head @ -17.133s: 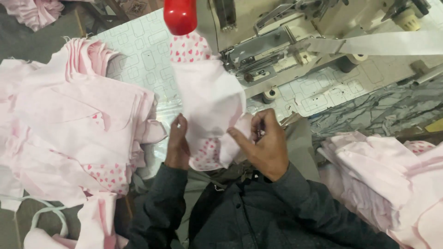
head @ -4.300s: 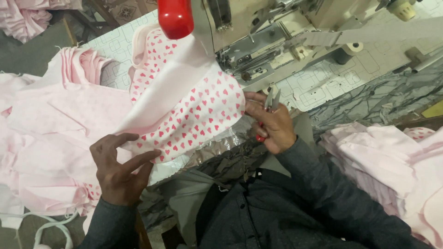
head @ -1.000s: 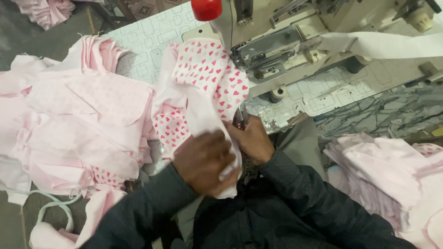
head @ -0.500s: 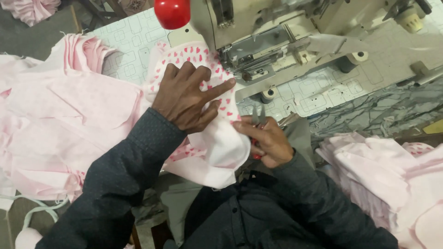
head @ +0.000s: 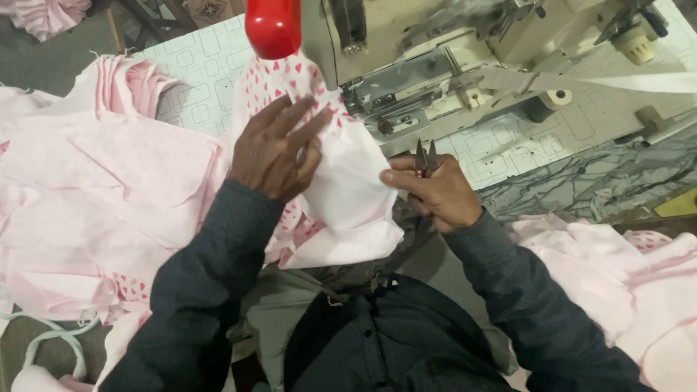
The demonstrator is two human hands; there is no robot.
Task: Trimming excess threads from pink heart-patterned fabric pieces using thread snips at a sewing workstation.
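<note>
My left hand (head: 277, 147) lies flat, fingers spread, on a white fabric piece with red hearts (head: 341, 190) that rests on the sewing table in front of the machine. My right hand (head: 433, 190) pinches the right edge of that fabric. It also holds small thread snips (head: 424, 156), whose blades point up toward the sewing machine (head: 428, 69). The fabric's plain white side folds down toward my lap.
A red cap or knob (head: 273, 27) hangs at the top. Piles of pale pink fabric pieces lie at the left (head: 94, 189) and at the lower right (head: 624, 268). A white tape strip (head: 624, 80) runs right from the machine over the patterned tabletop (head: 508, 145).
My left hand has slid down and to the right on the fabric, pressing it nearer the machine. My right hand has risen a little with the snips, gripping the fabric edge.
</note>
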